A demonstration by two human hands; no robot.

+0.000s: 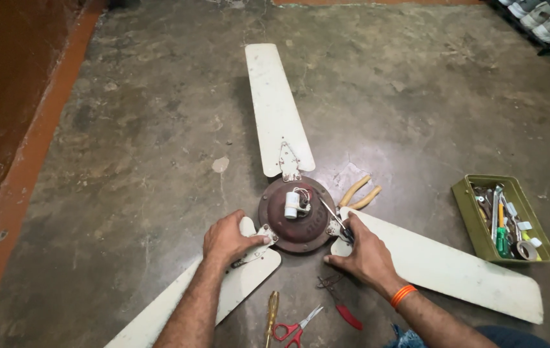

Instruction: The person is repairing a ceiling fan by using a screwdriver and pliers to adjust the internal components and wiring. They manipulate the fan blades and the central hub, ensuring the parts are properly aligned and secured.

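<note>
A fan (295, 212) with three white blades is laid flat on the floor (126, 142), and its round brown hub sits in the middle. The left hand (226, 238) is pressed down on the blade at 7 o'clock (178, 303), right where the blade meets the hub, with the fingers curled over the metal bracket. The right hand (365, 258) is placed on the blade at 4 o'clock (455, 270), and a thin tool (334, 216) is pinched in its fingers, with the tip pointed at the hub's edge. It looks like a screw there is being worked on. For this to be done well, the fan should be held still by the left hand so it cannot spin, and the tool should be kept straight in the screw and turned slowly so it does not slip. Pliers (360, 192) are seen at 2 o'clock from the hub. Scissors (295, 328), a screwdriver (271, 319) and red pliers (342, 303) are laid at 6 o'clock. A green tray (481, 235) of tools is set at 3 o'clock, well apart.
</note>
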